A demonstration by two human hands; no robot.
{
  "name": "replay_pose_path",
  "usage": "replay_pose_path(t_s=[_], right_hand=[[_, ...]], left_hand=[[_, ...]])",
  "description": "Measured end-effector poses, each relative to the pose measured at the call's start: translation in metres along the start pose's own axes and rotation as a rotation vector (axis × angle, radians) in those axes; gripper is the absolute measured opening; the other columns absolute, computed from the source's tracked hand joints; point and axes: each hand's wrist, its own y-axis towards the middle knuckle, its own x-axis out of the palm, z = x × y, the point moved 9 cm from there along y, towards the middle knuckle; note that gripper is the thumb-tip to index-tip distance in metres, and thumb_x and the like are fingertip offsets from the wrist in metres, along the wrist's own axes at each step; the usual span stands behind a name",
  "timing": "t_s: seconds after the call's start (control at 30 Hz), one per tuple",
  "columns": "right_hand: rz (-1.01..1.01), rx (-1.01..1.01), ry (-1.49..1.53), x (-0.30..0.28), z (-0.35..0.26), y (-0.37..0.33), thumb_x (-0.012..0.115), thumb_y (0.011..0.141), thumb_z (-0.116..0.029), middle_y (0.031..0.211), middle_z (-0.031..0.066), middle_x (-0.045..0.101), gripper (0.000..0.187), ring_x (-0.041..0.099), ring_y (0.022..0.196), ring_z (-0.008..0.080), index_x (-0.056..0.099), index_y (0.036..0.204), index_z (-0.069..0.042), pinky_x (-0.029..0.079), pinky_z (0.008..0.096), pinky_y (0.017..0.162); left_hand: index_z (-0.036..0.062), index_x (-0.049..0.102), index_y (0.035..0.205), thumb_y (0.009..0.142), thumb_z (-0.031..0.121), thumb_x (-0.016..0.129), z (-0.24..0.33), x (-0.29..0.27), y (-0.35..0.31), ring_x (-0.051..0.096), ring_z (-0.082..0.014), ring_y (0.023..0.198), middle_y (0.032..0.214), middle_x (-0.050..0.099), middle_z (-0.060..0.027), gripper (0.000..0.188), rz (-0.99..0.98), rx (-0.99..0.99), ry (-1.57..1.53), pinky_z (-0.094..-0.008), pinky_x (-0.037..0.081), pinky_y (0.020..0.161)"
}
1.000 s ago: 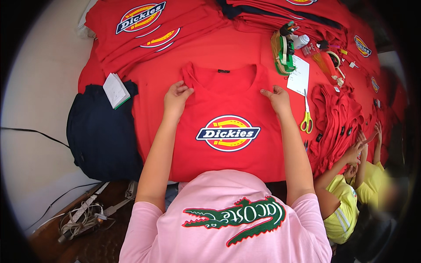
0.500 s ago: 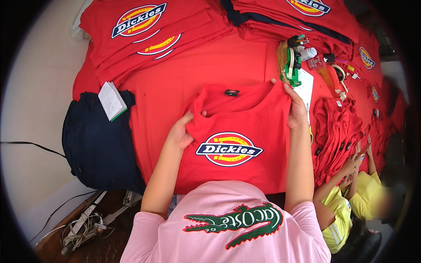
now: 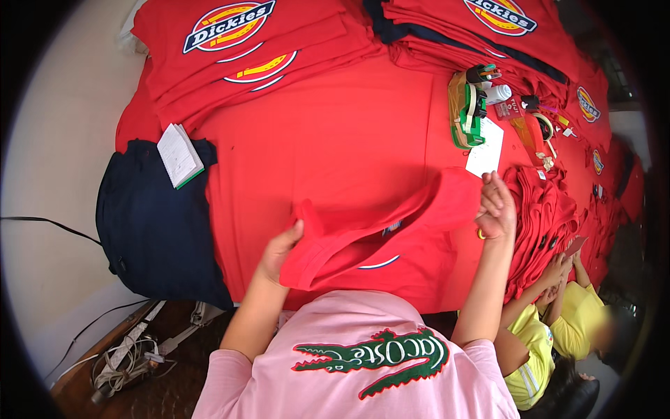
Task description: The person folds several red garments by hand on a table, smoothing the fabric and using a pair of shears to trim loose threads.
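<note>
We see a red cloth surface (image 3: 335, 133) beside a pale wall (image 3: 63, 140), with piled red garments (image 3: 314, 28) along its far edge, a navy bundle (image 3: 150, 230) at its left edge, and open room across its middle. Above the near edge, our left hand (image 3: 280, 248) grips the red shirt (image 3: 335, 250), while our right hand's (image 3: 497, 209) fingers curl at its other end, whether pinching it we cannot tell. Toward the far right corner, a dark holder (image 3: 477, 75) contains pens (image 3: 491, 72).
</note>
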Motion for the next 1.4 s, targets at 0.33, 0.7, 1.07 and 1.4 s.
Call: replay_pose_path(t_s=[0.33, 0.7, 1.07, 1.4], right_hand=[[0.394, -0.052, -1.043, 0.010, 0.029, 0.035, 0.075, 0.098, -0.040, 0.090, -0.0018, 0.072, 0.032, 0.062, 0.076, 0.0075, 0.077, 0.106, -0.009, 0.050, 0.0268, 0.070], [0.129, 0.064, -0.154, 0.048, 0.103, 0.067, 0.075, 0.098, -0.020, 0.088, 0.0034, 0.074, 0.017, 0.066, 0.068, 0.0130, 0.072, 0.102, -0.004, 0.053, 0.0257, 0.063], [-0.034, -0.385, -0.102, 0.065, -0.054, 0.061, 0.065, 0.101, -0.008, 0.125, 0.0184, 0.072, 0.028, 0.070, 0.117, 0.0308, 0.061, 0.128, -0.003, 0.053, 0.0448, 0.108], [-0.106, -0.414, -0.105, 0.046, -0.038, 0.083, 0.066, 0.101, -0.012, 0.136, 0.0245, 0.065, 0.034, 0.064, 0.126, 0.0352, 0.059, 0.134, -0.005, 0.050, 0.0472, 0.110]], left_hand=[[-0.0110, 0.054, 0.145, 0.113, 0.035, 0.048, 0.088, 0.032, 0.035, 0.063, -0.0304, 0.133, 0.147, 0.061, -0.0244, 0.057, 0.159, 0.149, 0.623, -0.0414, 0.050, 0.113], [-0.0097, 0.055, 0.143, 0.112, 0.035, 0.049, 0.099, 0.020, 0.015, 0.064, -0.0401, 0.131, 0.138, 0.066, -0.0284, 0.055, 0.096, 0.240, 0.564, -0.0473, 0.049, 0.115], [0.0076, 0.067, 0.118, 0.106, 0.019, 0.065, 0.218, 0.066, 0.080, 0.073, -0.0097, 0.092, 0.104, 0.073, -0.0006, 0.017, 0.080, 0.437, 0.570, -0.0243, 0.060, 0.079], [0.0022, 0.063, 0.126, 0.101, 0.020, 0.069, 0.204, 0.048, 0.112, 0.075, -0.0200, 0.105, 0.119, 0.075, -0.0093, 0.031, 0.364, 0.509, 0.667, -0.0340, 0.061, 0.098]])
